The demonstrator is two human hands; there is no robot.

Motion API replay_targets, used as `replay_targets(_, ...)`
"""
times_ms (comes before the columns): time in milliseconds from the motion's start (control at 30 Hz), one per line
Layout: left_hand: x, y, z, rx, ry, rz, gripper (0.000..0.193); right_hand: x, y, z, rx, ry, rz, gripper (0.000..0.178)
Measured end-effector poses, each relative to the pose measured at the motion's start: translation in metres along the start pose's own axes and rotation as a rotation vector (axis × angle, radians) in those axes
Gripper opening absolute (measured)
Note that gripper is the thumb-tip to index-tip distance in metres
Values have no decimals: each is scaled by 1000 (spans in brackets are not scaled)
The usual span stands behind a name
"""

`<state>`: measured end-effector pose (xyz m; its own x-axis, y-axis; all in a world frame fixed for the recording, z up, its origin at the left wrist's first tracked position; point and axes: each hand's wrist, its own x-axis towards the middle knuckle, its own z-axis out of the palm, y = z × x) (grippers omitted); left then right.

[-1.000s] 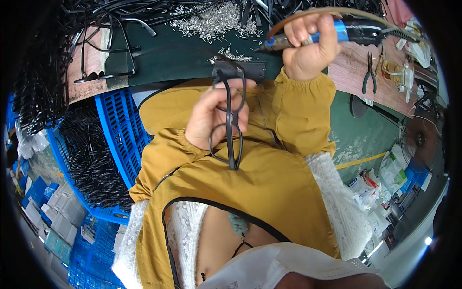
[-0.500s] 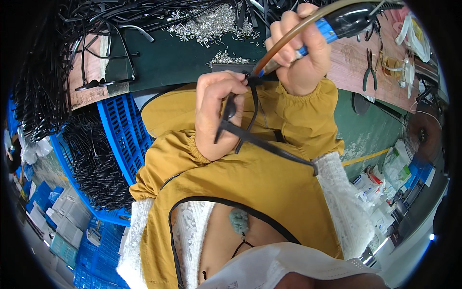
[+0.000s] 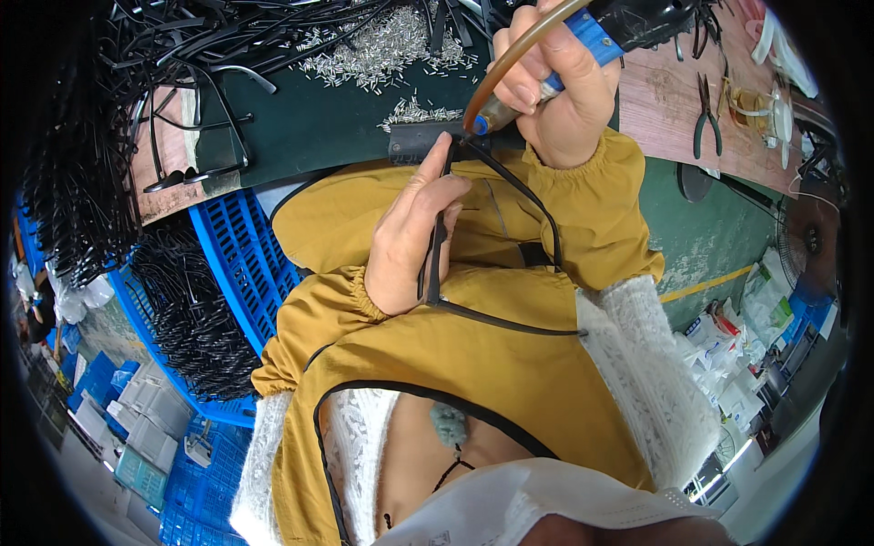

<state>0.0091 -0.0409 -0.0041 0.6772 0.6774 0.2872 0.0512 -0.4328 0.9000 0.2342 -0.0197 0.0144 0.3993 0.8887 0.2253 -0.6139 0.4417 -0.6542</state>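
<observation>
My left hand holds a black glasses frame between thumb and fingers, its index finger stretched toward the bench edge. One temple arm reaches right across my lap, and another curves down over my right sleeve. The frame's far end lies against a small dark block at the bench edge. Closed around a blue and black hand-held tool is my right hand. A brown hose bends down beside the tool to its tip, which points at the frame near the block. The exact contact there is too small to tell.
Small silvery pins lie heaped on the dark green mat. More black glasses frames and parts are piled at left. A blue basket full of black parts stands below them. Pliers lie at right.
The glasses frame has turned in my left hand, and its temple arms have swung. My left fingers have straightened. The tool and right hand have shifted slightly up and left.
</observation>
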Motion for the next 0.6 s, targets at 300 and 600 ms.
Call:
replay_targets(300,-9,-17,11,-91,78,20,34,-4,4,8,-106,115,47,17)
replay_targets(600,-11,-25,19,-125,165,80,32,3,9,3,-28,57,46,12)
